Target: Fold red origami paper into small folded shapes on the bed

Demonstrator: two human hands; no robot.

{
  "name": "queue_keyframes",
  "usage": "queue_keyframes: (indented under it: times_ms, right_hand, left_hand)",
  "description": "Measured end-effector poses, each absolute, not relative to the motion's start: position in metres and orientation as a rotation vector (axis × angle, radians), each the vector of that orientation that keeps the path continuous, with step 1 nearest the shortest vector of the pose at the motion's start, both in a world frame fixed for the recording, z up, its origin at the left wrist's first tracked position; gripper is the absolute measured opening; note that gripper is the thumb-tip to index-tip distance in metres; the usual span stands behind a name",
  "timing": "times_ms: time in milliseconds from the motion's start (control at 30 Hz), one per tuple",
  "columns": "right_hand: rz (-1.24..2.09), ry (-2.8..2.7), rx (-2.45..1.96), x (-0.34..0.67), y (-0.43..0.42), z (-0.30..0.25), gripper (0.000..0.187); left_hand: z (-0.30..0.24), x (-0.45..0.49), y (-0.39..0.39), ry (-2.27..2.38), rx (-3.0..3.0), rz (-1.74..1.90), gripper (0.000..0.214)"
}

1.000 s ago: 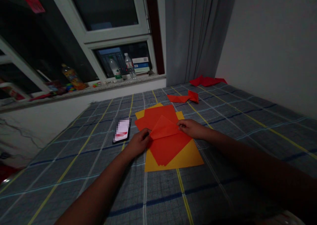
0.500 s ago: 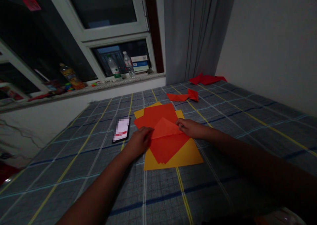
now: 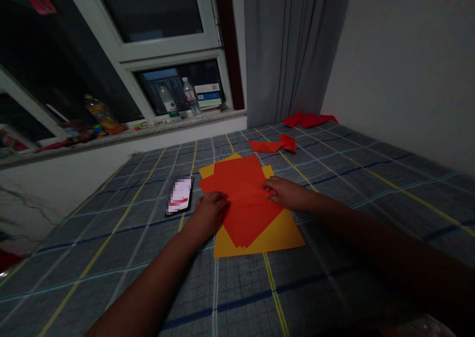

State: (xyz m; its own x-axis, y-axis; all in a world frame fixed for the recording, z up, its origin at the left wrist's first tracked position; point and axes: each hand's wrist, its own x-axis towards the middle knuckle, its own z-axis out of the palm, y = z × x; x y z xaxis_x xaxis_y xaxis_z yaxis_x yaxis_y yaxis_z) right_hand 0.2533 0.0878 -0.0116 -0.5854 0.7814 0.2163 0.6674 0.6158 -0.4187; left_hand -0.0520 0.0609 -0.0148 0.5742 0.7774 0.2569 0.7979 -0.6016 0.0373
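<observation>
A sheet of orange-red paper [image 3: 253,218] lies turned cornerwise, its near corner slightly ragged, with a faint crease running across its middle. My left hand [image 3: 211,212] is at its left corner, fingers closed on the edge. At the right corner, my right hand [image 3: 285,193] pinches the paper between thumb and curled fingers. Beneath it are another orange-red sheet [image 3: 237,169] and yellow paper [image 3: 284,232], whose edges stick out. The fingertips are dim, so the exact grip is hard to see.
A phone [image 3: 180,196] lies left of the papers on the checked bedspread [image 3: 148,258]. Folded red paper pieces [image 3: 272,145] and more red paper [image 3: 309,120] lie farther back. Several bottles, including a clear bottle [image 3: 191,98], stand on the windowsill [image 3: 156,126].
The orange-red sheet's fold at the crease has opened out, and the sheet now looks flatter. Both hands stay at its side corners, with the right fingers slightly shifted.
</observation>
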Motion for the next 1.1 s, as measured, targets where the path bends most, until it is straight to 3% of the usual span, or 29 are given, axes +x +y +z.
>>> queue_keyframes:
  times_ms: [100, 833, 1100]
  right_hand:
    - [0.334, -2.559, -1.097, 0.256, 0.089, -0.013, 0.022]
    - [0.071, -2.694, -1.256, 0.245, 0.063, 0.005, 0.026]
    - [-0.255, -2.616, -1.295, 0.238, 0.057, 0.012, 0.016]
  left_hand:
    - [-0.015, -0.051, 0.062, -1.232, -2.764, -0.285, 0.031]
    - [-0.001, -0.049, 0.058, -1.272, -2.747, -0.320, 0.025]
    - [0.005, -0.040, 0.050, -1.230, -2.652, -0.239, 0.027]
